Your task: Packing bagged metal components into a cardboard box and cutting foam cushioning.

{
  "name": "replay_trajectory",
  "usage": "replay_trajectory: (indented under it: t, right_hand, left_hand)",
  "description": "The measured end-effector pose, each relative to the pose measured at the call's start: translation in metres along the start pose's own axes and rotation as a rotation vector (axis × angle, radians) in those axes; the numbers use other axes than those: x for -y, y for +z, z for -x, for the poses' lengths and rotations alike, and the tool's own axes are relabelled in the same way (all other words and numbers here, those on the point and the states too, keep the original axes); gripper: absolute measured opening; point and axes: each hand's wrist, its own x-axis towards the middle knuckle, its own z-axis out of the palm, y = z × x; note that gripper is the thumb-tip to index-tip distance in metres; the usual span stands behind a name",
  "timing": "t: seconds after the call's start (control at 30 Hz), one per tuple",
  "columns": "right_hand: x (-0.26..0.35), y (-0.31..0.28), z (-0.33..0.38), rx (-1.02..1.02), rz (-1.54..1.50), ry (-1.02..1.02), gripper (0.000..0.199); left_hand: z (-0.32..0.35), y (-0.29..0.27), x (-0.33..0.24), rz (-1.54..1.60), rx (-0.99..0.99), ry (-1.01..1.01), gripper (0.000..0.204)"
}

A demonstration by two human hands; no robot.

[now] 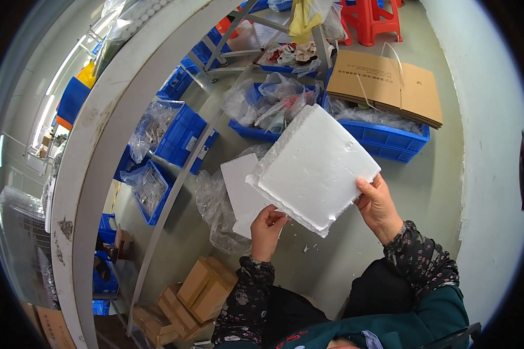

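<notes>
A white foam sheet (317, 168), roughly square with a crumbly lower edge, is held up in front of me at a tilt. At its right corner my right hand (381, 209) grips it, thumb on the upper face and fingers underneath. My left hand (266, 232) is closed in a pinch at the rough lower-left edge; exactly what lies between the fingertips is partly hidden. Behind the left hand, a second white foam sheet (241, 189) leans among clear plastic wrap (212, 212). Small white crumbs (310, 248) lie on the floor below.
Blue crates (384, 142) with plastic bags stand ahead, one topped by flat cardboard (384, 81). More blue crates (180, 136) sit at the left beyond a grey metal frame (87, 157). Brown boxes (201, 291) are at lower left, a red stool (374, 23) far right, a wall (489, 145) at right.
</notes>
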Motion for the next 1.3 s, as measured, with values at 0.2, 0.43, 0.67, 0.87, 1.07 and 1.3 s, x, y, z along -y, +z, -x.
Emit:
replay_trajectory:
  t: [0.2,0.43,0.67,0.87,1.07,1.3]
  right_hand:
    - [0.0,-0.001,0.0,0.005,-0.008,0.007,0.05]
    - [-0.001,-0.001,-0.001,0.006,-0.004,0.025,0.05]
    - [-0.003,-0.002,-0.002,0.012,0.001,0.025,0.049]
    - [-0.007,-0.003,-0.005,0.028,-0.008,0.013,0.049]
    - [-0.008,0.002,-0.005,0.116,-0.018,0.095,0.048]
    - [0.015,-0.017,0.035,-0.076,-0.16,0.118,0.05]
  left_hand:
    - [-0.001,0.004,-0.003,-0.048,-0.071,-0.069,0.032]
    - [0.004,0.007,-0.009,-0.065,-0.09,0.143,0.033]
    - [0.0,0.007,-0.015,0.115,-0.155,0.22,0.035]
    - [0.014,0.018,-0.041,0.347,0.009,0.235,0.039]
    - [0.012,0.039,-0.056,0.293,-0.035,0.271,0.046]
    - [0.027,0.057,-0.126,-0.008,0.038,0.12,0.038]
